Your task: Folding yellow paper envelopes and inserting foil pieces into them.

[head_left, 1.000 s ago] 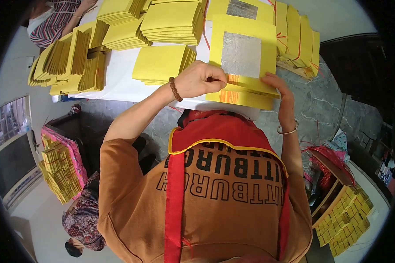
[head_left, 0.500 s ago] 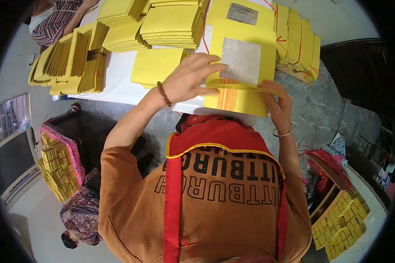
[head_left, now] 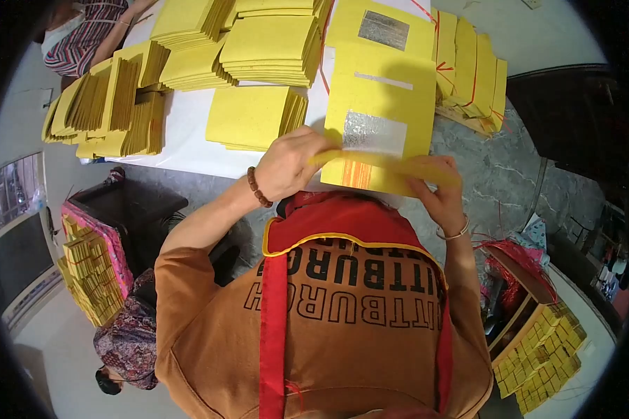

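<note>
Yellow sheets of paper (head_left: 419, 105) with silver foil patches lie overlapped at the front of the table. My left hand (head_left: 292, 166) is closed on the left end of a folded yellow paper (head_left: 370, 160), which is raised nearly edge-on and slightly blurred. At its other end my right hand (head_left: 437, 187) grips it between thumb and fingers. Beneath, an orange-printed yellow sheet (head_left: 384, 180) shows in part. A pile of folded yellow paper (head_left: 248, 115) sits just beyond my left hand.
More piles of folded yellow paper (head_left: 269, 45) fill the white-topped table (head_left: 185, 129). Bundles tied with red string (head_left: 468, 66) stand at the right edge. Another person's arm (head_left: 112, 45) reaches in at the far left; a second person (head_left: 129, 335) is at lower left. Boxes of yellow bundles stand both sides.
My left hand has gone from spread over the sheets to closed on the folded paper's end. Both hands have drawn the paper nearer to me, baring another foil strip beyond.
</note>
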The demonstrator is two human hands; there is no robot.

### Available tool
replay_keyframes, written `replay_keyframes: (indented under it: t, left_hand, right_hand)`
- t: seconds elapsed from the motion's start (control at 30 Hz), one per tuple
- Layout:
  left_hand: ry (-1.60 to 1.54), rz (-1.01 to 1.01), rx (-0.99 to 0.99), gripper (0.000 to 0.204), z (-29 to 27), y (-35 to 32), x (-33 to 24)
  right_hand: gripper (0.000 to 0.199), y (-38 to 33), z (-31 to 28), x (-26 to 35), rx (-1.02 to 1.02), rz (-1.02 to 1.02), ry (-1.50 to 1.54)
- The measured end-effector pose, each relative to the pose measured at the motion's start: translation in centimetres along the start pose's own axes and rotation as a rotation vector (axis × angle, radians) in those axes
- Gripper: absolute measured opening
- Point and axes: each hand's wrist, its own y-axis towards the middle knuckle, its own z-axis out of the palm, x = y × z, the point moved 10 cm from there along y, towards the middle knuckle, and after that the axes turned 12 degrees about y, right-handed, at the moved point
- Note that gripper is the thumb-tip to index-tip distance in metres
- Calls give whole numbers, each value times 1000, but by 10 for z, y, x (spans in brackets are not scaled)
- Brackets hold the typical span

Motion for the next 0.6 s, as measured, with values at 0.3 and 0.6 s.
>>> replay_keyframes:
  t: [0.3, 0.6]
  left_hand:
    - [-334, -598, 163, 25, 35, 11, 68]
    - [-727, -770, 181, 24, 59, 8, 88]
  right_hand:
    - [49, 13, -1, -34, -288, 422, 567]
    - [36, 23, -11, -23, -333, 340, 195]
